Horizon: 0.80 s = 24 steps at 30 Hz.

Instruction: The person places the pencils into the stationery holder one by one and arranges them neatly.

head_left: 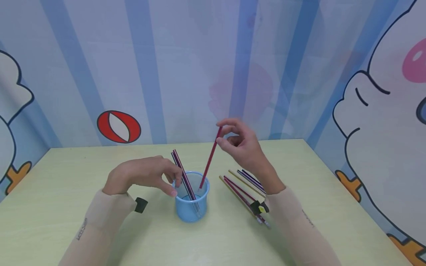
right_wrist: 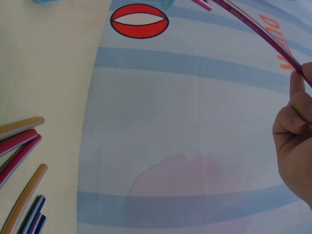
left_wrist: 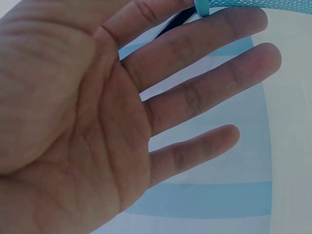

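In the head view, a light blue cup [head_left: 191, 213] stands on the table with several dark and red pencils [head_left: 178, 159] leaning in it. My left hand [head_left: 144, 173] pinches its rim from the left; in the left wrist view the other fingers of this hand [left_wrist: 146, 97] are spread, beside the rim [left_wrist: 202, 7]. My right hand [head_left: 244, 147] pinches the top of a red pencil [head_left: 210, 159], held tilted with its lower end inside the cup's mouth. The right wrist view shows that pencil [right_wrist: 263, 33] between the fingertips of the hand [right_wrist: 298, 131].
Several red, gold and dark blue pencils [head_left: 236, 188] lie on the table [head_left: 149, 240] right of the cup, partly under my right wrist; their ends [right_wrist: 29, 190] show in the right wrist view. A printed cloth wall [head_left: 186, 74] rises behind the table.
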Each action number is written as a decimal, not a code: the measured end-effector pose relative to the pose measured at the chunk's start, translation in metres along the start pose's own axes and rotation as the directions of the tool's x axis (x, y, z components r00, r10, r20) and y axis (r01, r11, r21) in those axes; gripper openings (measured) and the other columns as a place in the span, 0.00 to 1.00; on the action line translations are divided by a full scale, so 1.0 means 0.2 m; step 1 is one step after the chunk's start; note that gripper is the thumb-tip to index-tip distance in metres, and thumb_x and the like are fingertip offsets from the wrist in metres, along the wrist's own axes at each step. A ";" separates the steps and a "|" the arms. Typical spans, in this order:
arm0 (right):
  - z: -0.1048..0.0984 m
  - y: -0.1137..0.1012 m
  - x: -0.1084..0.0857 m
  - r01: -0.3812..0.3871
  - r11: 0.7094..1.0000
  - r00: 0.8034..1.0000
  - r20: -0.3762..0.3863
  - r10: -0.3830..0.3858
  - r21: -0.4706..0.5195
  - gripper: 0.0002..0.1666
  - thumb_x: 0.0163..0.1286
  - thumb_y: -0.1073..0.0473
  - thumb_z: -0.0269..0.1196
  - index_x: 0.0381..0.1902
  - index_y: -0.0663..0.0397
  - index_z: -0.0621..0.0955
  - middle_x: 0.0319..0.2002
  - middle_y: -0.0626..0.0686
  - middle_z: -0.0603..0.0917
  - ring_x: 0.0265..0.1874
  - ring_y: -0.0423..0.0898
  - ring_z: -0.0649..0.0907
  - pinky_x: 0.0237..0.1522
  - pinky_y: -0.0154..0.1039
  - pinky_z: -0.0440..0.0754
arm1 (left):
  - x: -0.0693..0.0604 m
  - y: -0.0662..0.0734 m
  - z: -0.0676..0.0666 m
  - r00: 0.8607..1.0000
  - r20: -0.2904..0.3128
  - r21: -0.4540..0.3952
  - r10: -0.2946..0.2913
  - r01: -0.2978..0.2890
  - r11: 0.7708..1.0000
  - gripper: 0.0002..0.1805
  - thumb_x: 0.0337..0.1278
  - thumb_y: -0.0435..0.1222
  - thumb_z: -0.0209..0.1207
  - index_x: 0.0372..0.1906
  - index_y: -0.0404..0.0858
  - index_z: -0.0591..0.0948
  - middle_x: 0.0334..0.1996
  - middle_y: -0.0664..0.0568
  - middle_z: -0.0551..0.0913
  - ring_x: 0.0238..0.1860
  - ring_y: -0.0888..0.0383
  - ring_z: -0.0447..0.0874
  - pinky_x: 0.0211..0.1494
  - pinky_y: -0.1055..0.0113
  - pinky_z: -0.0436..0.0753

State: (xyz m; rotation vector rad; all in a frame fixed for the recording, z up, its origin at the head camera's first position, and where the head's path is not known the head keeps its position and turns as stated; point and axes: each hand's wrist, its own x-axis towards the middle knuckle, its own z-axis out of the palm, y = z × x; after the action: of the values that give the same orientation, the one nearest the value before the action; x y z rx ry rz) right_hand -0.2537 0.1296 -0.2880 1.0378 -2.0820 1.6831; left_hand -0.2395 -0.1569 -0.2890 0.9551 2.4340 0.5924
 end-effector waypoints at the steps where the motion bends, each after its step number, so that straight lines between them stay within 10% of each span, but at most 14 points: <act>1: 0.01 0.00 0.00 -0.009 1.000 1.000 0.014 0.009 -0.015 0.20 0.70 0.67 0.62 0.58 0.51 0.76 0.38 0.56 0.80 0.13 0.46 0.65 0.18 0.35 0.67 | 0.00 0.00 0.00 1.000 0.001 0.003 0.009 -0.009 1.000 0.09 0.56 0.42 0.71 0.37 0.49 0.82 0.47 0.58 0.85 0.51 0.55 0.83 0.52 0.56 0.83; 24: 0.23 0.09 -0.03 -0.050 0.966 0.969 0.220 0.109 -0.254 0.22 0.73 0.64 0.60 0.62 0.41 0.76 0.39 0.47 0.83 0.11 0.40 0.63 0.18 0.34 0.68 | 0.01 0.00 0.00 1.000 0.002 0.010 0.023 -0.023 1.000 0.08 0.55 0.42 0.72 0.36 0.51 0.82 0.46 0.61 0.85 0.50 0.56 0.85 0.53 0.57 0.83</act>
State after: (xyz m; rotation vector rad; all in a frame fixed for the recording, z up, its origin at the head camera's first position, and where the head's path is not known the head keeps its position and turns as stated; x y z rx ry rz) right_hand -0.2507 0.0901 -0.3191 1.1276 -2.4367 1.3427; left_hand -0.2409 -0.1554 -0.2905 0.9887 2.4297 0.5881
